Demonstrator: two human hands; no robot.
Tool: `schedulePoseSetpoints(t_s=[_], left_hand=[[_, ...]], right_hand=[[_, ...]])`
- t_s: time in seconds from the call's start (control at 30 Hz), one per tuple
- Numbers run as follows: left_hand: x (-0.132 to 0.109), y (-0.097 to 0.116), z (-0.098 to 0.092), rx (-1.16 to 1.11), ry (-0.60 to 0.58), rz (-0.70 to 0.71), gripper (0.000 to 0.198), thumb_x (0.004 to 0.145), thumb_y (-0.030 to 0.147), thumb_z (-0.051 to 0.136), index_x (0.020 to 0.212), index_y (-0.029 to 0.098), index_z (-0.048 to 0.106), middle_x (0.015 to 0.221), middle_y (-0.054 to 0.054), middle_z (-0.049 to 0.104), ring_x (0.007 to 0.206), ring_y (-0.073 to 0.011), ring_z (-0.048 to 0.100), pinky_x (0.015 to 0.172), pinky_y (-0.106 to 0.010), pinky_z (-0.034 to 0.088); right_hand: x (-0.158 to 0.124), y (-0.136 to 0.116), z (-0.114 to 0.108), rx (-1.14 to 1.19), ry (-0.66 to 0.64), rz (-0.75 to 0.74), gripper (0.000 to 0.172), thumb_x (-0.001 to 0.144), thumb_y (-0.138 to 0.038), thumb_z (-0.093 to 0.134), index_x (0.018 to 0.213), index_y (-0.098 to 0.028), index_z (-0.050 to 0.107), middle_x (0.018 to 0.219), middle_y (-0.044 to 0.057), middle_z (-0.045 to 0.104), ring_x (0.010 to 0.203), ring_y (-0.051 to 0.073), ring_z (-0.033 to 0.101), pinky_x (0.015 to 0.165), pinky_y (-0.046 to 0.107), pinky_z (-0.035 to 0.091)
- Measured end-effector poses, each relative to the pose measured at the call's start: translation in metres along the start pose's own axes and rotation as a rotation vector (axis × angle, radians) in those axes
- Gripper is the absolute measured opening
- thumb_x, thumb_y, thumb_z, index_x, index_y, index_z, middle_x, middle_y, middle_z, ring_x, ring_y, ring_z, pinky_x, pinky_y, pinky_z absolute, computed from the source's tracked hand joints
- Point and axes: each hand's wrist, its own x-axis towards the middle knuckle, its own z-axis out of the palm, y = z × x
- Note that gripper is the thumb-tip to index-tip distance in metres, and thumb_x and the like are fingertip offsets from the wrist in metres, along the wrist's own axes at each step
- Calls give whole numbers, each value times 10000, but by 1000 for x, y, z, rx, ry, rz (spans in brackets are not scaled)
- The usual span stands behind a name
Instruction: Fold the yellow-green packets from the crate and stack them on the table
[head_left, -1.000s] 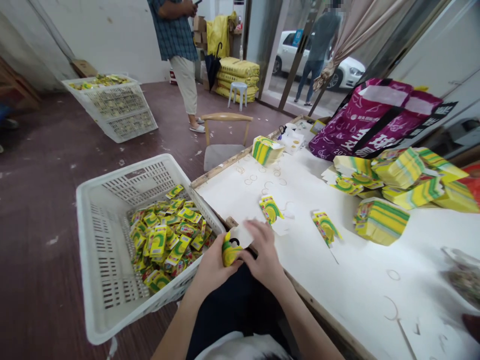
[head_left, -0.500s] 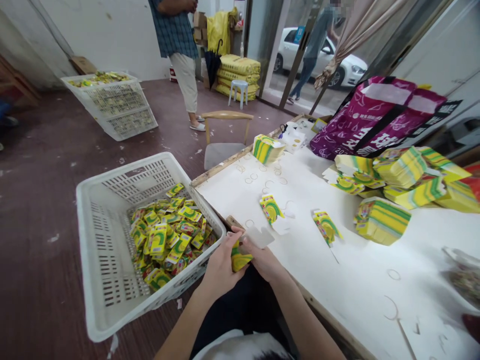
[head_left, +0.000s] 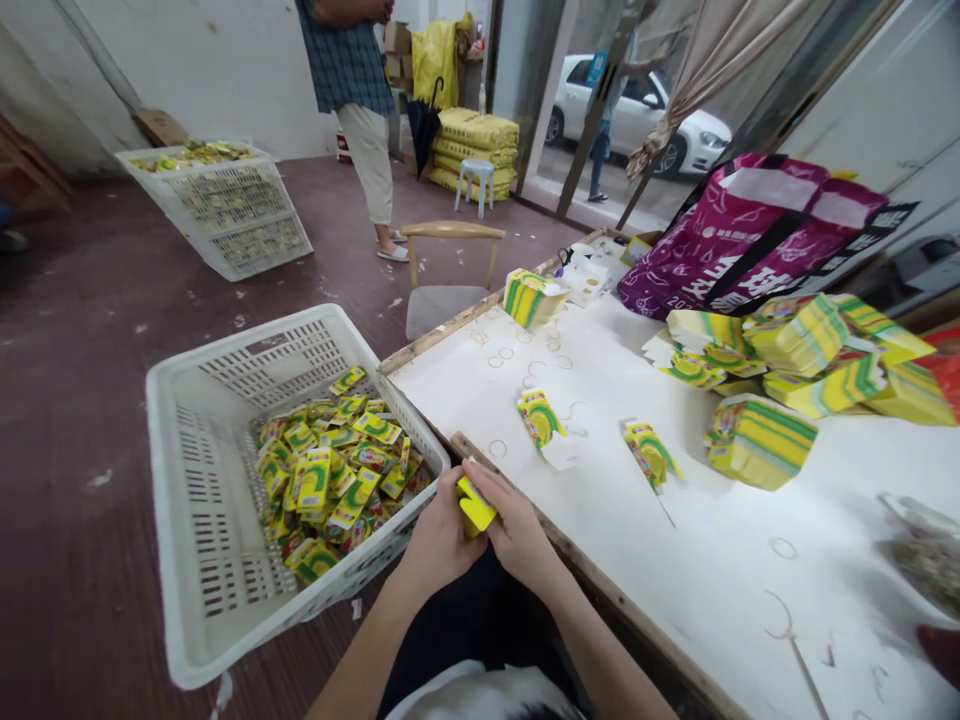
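Observation:
Both of my hands pinch one small yellow and green carton (head_left: 475, 507) just below the table's near edge, above my lap. My left hand (head_left: 433, 545) grips it from the left and my right hand (head_left: 517, 530) from the right, fingers closed round it. To the left stands a white plastic crate (head_left: 187, 460) holding several folded yellow and green cartons (head_left: 330, 480). On the white table (head_left: 675, 540) lie two flat cartons, one (head_left: 541, 420) nearer me and another (head_left: 651, 452) to its right.
Stacks of flat yellow cartons (head_left: 795, 370) and a magenta bag (head_left: 750, 235) sit at the table's far right. A wooden chair (head_left: 446, 275) stands beyond the table. A second crate (head_left: 221, 205) leans by the wall. A person (head_left: 356, 100) stands on the dark floor; another is outside by a white car.
The carton's white flap, sticking up between my hands earlier, is folded down now. My hands have drawn slightly closer together and lower.

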Motion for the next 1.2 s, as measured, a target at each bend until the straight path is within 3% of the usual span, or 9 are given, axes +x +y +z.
schedulePoseSetpoints(t_s=[0.1, 0.23, 0.37, 0.5, 0.6, 0.83, 1.0, 1.1, 1.2], left_hand=[[-1, -1, 2, 16, 126, -60, 691, 736, 202, 659, 1325, 194, 297, 1282, -154, 484, 1141, -279, 594, 938, -471, 519], [-2, 1, -7, 106, 134, -105, 521, 761, 275, 720, 1223, 214, 487, 1169, -102, 587, 1088, -276, 609, 946, -463, 508], [-2, 1, -20, 119, 130, -89, 468, 754, 309, 749, 1179, 217, 577, 1147, -90, 661, 1065, -265, 636, 942, -431, 515], [1, 3, -33, 123, 39, -125, 527, 670, 281, 813, 1159, 220, 625, 1113, -70, 709, 1027, -266, 667, 945, -426, 521], [6, 7, -37, 135, -37, -108, 579, 620, 290, 849, 1156, 231, 640, 1114, -61, 718, 1034, -278, 668, 944, -424, 521], [11, 9, -26, 30, 43, -128, 158, 890, 265, 577, 1005, 218, 675, 969, -44, 724, 871, -200, 681, 813, -334, 538], [7, 5, -36, 139, -37, -73, 506, 773, 348, 761, 1242, 240, 605, 1220, -99, 674, 1144, -297, 607, 1011, -473, 463], [5, 4, -37, 280, -126, -96, 778, 629, 319, 864, 1329, 228, 537, 1292, -133, 639, 1202, -364, 574, 1043, -556, 421], [4, 4, -30, 346, -157, -173, 731, 629, 202, 813, 1303, 177, 531, 1267, -167, 643, 1176, -386, 596, 1018, -580, 438]], right_hand=[[4, 6, -1, 26, 94, 0, 610, 855, -44, 440, 1388, -299, 592, 1486, 58, 532, 1388, 229, 494, 1173, 456, 389], [3, 12, -6, 31, 164, 18, 544, 935, -139, 463, 1453, -299, 516, 1503, 71, 511, 1423, 227, 449, 1184, 467, 365], [1, 13, -16, -118, -29, 24, 555, 938, -252, 568, 1484, -261, 473, 1629, 118, 291, 1484, 278, 340, 1174, 474, 364], [7, 8, -39, -187, -222, -16, 315, 963, -268, 547, 1236, -251, 702, 1503, 120, 484, 1412, 267, 455, 1132, 426, 411], [13, 4, -51, -157, -311, -38, 250, 908, -276, 643, 1140, -257, 735, 1355, 102, 599, 1320, 252, 543, 1096, 411, 435], [8, 21, -20, -39, -22, 19, 172, 795, -102, 635, 930, -206, 654, 1191, 94, 635, 1232, 247, 574, 1009, 413, 475], [5, 25, -21, 239, -20, 174, 262, 793, -221, 677, 1046, -228, 608, 1002, 36, 672, 884, 192, 663, 785, 328, 555], [6, 23, -21, 309, -30, 220, 305, 785, -259, 703, 1073, -230, 607, 1020, 34, 679, 877, 189, 665, 784, 328, 566], [7, 18, -19, 161, -43, 157, 312, 796, -253, 702, 1100, -221, 641, 1116, 65, 664, 959, 206, 655, 801, 331, 567]])
